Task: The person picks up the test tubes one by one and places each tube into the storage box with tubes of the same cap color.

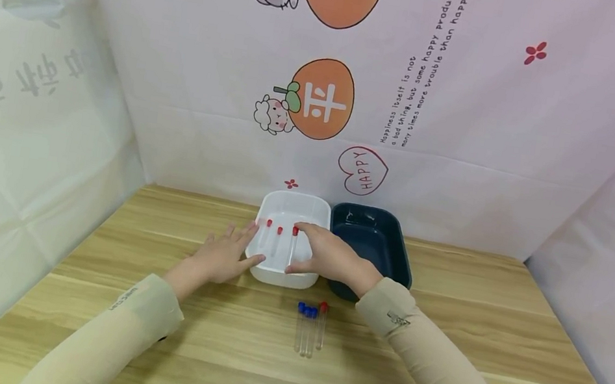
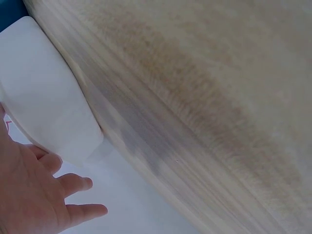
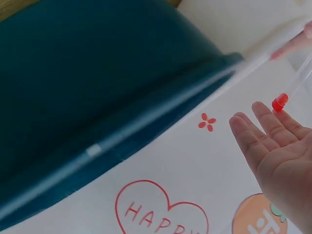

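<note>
Over the white tray (image 1: 304,278), my right hand (image 1: 328,254) holds a clear test tube with a red cap (image 1: 292,249), a finger at the cap and the thumb by the lower end. In the right wrist view the red cap (image 3: 280,102) meets a fingertip of that hand (image 3: 282,151). Two more red-capped tubes (image 1: 279,231) lie inside the white tray. My left hand (image 1: 222,255) is at the tray's left side with its fingers spread. In the left wrist view, the left hand's fingers (image 2: 75,183) are beside the white tray wall (image 2: 48,92).
A dark blue tray (image 1: 401,258) stands against the white tray's right side. On the wooden table (image 1: 203,348), in front of the trays, lie several blue-capped tubes (image 1: 305,333) and one red-capped tube (image 1: 321,328). A printed cloth (image 1: 203,138) hangs behind the table.
</note>
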{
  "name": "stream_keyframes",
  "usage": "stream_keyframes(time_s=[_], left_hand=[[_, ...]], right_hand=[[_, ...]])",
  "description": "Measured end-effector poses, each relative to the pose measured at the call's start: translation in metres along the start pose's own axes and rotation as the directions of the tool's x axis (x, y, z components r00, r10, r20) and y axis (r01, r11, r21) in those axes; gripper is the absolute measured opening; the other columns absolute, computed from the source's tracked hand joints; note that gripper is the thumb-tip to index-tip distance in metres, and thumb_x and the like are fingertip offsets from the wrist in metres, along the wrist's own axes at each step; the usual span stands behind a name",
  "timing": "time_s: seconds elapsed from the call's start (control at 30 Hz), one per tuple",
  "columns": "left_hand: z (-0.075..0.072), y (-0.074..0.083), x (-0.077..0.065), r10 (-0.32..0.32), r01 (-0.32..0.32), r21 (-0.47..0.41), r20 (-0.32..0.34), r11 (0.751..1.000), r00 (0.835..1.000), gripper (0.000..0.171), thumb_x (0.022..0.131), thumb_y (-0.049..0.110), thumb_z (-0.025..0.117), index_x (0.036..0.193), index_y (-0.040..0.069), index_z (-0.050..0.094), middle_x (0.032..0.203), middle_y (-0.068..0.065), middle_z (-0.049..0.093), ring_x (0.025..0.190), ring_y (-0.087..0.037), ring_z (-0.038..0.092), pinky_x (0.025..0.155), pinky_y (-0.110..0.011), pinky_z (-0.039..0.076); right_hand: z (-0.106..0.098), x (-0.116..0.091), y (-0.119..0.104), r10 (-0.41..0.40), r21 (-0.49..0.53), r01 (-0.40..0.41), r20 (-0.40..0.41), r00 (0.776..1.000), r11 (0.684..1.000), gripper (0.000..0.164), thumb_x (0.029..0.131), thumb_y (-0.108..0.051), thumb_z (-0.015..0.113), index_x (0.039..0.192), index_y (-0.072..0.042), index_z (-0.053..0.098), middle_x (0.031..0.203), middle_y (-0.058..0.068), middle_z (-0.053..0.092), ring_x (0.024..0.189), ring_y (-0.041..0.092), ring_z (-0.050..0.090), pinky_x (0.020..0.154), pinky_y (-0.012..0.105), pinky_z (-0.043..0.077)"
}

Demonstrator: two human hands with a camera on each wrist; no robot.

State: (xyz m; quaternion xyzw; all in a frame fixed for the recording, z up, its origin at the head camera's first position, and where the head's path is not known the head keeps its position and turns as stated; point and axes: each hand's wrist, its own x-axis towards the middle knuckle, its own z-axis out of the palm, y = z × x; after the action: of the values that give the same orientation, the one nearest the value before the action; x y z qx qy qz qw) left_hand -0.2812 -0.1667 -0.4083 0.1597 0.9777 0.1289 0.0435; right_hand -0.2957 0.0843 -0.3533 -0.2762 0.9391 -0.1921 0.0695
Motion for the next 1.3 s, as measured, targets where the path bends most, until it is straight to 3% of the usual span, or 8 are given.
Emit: stream_keyframes(time_s=[0.23,0.7,1.3], left_hand=[[-0.002,0.001,-0.001,-0.002,0.002,-0.008,0.002,1.0,1.0,0.084,0.104,0.062,0.041,0.166,0.011,0.014,0.17,-0.008,0.016,0.152,-0.048,0.014,0.113,-0.076,0.014],[0.0,-0.001,0.0,-0.001,0.001,-0.02,-0.008,1.0,1.0,0.083,0.105,0.062,0.041,0.166,0.012,0.014,0.17,-0.008,0.017,0.151,-0.049,0.016,0.112,-0.076,0.015],[0.001,-0.002,0.0,0.003,-0.004,-0.032,-0.016,0.999,1.0,0.083,0.105,0.06,0.042,0.166,0.012,0.014,0.17,-0.008,0.017,0.152,-0.048,0.016,0.113,-0.076,0.014]], right_hand=[[0.006,0.014,0.005,0.047,-0.004,-0.047,0.007,0.999,0.999,0.09,0.085,-0.041,0.085,0.156,-0.008,0.041,0.153,0.015,0.049,0.13,0.029,0.052,0.11,0.05,0.043],[0.018,0.037,0.01,0.054,-0.043,-0.054,0.015,0.998,0.998,0.094,0.085,-0.045,0.084,0.156,-0.004,0.039,0.156,0.015,0.045,0.142,0.029,0.044,0.116,0.046,0.036],[0.031,0.06,0.019,0.135,-0.031,-0.134,0.037,0.99,0.99,0.091,0.084,-0.04,0.086,0.156,-0.005,0.041,0.154,0.013,0.049,0.136,0.027,0.05,0.115,0.045,0.039]])
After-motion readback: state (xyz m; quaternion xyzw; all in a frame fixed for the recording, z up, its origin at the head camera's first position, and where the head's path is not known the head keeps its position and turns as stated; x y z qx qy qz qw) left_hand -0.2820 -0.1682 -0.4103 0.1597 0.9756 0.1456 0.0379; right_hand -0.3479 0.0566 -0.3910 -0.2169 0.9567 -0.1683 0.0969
